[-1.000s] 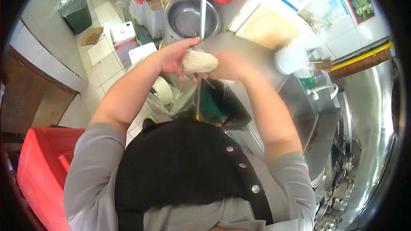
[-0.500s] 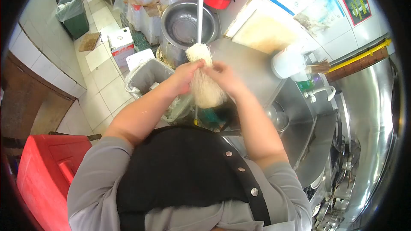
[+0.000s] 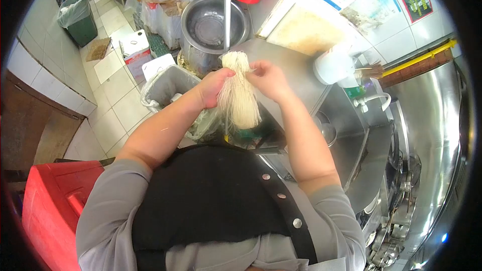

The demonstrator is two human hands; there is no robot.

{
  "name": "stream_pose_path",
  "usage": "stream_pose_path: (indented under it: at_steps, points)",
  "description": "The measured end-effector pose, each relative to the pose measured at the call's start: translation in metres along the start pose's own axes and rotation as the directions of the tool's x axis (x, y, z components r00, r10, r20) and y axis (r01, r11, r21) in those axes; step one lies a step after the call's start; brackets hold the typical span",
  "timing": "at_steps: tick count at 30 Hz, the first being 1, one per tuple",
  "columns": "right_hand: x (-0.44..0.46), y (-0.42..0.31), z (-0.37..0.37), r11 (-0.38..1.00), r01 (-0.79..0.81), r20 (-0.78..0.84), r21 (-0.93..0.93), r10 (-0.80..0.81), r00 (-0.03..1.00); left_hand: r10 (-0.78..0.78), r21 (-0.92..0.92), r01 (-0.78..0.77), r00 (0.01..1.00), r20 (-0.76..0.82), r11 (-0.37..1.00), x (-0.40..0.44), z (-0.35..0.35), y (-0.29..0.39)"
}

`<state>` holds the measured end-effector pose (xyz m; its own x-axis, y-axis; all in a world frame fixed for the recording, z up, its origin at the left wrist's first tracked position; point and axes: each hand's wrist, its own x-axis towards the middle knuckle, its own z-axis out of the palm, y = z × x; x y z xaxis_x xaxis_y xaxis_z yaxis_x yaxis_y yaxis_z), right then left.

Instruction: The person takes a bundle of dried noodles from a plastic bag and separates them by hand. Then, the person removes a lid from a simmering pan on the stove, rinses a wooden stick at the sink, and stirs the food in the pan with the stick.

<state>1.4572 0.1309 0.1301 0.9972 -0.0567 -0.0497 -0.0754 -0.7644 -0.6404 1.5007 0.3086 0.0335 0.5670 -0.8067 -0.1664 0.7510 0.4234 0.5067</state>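
Clasping: one left hand [image 3: 215, 88] around one pale, thin-stranded bundle [image 3: 241, 101];
Right hand [image 3: 269, 81]: one, fingers bent at its edge; cannot tell whether gripping;
Bundle: between both hands;
Snaps [image 3: 281, 196]: three; round, silver metal.

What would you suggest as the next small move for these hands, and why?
Perhaps the right hand could gather the splayed strands downward: the left hand grips the pale bundle near its upper part, the right fingertips are close beside it, and strands stray loosely below.
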Motion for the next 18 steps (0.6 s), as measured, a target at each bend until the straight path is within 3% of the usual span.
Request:
stream_pose_path:
  at_steps: [5,8,13,16,18]
  points:
    - [-0.011,-0.022,-0.005,0.970,0.134,-0.020,-0.201,-0.140,0.990,-0.027,0.042,0.030,0.997,-0.076,0.999,0.002,-0.005,-0.004]
    - [-0.005,-0.021,-0.004,0.986,0.007,0.015,-0.167,-0.004,1.000,-0.017,0.067,0.023,0.996,-0.087,0.998,-0.004,0.005,-0.003]
    - [-0.008,-0.025,-0.002,0.978,-0.035,0.027,-0.203,0.041,0.999,0.109,-0.003,-0.109,0.992,-0.056,0.994,0.008,-0.006,-0.015]
    - [-0.010,-0.022,-0.003,0.985,-0.023,0.040,-0.169,0.030,0.999,0.069,-0.021,-0.072,0.993,-0.099,0.997,0.004,-0.002,-0.012]
    - [-0.011,-0.019,-0.004,0.988,-0.016,0.048,-0.151,0.023,0.999,0.056,-0.067,-0.059,0.997,-0.044,0.996,0.001,0.001,-0.011]
